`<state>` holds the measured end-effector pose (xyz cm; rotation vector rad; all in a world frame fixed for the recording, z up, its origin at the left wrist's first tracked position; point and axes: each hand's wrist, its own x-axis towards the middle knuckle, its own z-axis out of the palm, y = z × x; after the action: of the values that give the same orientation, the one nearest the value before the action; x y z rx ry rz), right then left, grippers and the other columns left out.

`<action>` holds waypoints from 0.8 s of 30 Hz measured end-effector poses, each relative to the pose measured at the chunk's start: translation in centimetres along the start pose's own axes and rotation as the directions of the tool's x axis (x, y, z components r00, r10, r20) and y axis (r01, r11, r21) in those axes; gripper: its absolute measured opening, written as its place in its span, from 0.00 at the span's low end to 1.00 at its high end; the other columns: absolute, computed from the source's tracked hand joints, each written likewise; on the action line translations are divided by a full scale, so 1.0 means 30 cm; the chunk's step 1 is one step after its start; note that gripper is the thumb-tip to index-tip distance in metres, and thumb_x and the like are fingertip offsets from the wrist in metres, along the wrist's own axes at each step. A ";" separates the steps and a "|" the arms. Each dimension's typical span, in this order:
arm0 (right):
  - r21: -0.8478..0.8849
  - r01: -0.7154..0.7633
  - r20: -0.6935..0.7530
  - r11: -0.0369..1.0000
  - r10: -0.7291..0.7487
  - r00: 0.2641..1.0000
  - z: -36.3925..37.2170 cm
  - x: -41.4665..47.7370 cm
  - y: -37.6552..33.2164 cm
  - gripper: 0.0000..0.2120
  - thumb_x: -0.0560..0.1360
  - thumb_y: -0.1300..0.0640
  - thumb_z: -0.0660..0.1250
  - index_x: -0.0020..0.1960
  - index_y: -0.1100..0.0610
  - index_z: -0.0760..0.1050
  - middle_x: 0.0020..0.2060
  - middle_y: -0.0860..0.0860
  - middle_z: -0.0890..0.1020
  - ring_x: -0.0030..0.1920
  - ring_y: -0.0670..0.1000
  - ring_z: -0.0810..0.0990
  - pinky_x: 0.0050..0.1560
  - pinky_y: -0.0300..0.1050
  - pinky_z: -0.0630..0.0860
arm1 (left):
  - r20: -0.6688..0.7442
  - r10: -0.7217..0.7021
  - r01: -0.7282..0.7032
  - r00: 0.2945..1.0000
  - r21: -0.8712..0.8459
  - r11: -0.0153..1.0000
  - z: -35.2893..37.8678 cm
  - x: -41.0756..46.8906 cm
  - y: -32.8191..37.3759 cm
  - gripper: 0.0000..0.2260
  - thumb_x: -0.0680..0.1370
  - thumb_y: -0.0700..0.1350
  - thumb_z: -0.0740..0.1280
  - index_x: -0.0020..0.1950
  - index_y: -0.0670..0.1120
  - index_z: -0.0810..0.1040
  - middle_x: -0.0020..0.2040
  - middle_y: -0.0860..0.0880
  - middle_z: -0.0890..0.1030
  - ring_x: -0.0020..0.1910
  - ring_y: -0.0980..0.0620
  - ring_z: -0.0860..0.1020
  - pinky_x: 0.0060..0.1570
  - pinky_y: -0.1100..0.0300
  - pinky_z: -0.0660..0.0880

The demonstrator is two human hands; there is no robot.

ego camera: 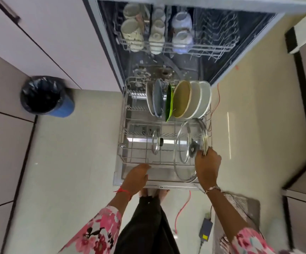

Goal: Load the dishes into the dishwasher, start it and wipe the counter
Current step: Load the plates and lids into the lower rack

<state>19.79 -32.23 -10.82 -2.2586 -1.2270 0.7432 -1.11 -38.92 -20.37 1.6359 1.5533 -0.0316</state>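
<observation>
Glass and steel under the right hand [207, 163]: fingers pinching the rim of a thin round steel lid [204, 140], standing on edge at the right side of the pulled-out wire lower rack [123, 143]. Left hand [136, 177] resting on the front rail of that rack, fingers bent over it. Just left of the pinched lid, a big clear glass lid with a dark knob [182, 149]. Probably slippery, hard, and quick to crack if dropped, so best held by the metal rim or the knob. Further left, a small glass lid [156, 142]. At the back of the rack, a row of plates [179, 99] on edge. Beyond the rack, higher up, white cups and mugs [156, 33] in the upper basket [212, 50].
</observation>
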 end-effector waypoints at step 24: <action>-0.333 0.244 0.115 0.911 -0.218 0.969 0.330 0.240 0.056 0.12 0.77 0.58 0.63 0.53 0.67 0.76 0.42 0.61 0.82 0.42 0.59 0.81 0.42 0.48 0.76 | 0.028 -0.050 0.046 0.998 0.132 0.990 0.357 0.449 -0.137 0.18 0.80 0.35 0.55 0.67 0.49 0.72 0.60 0.44 0.79 0.57 0.47 0.78 0.61 0.57 0.72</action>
<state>17.66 -25.52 -20.97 -2.3085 -1.7439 0.5618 4.06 -34.85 -36.80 1.6913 1.5954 -0.1883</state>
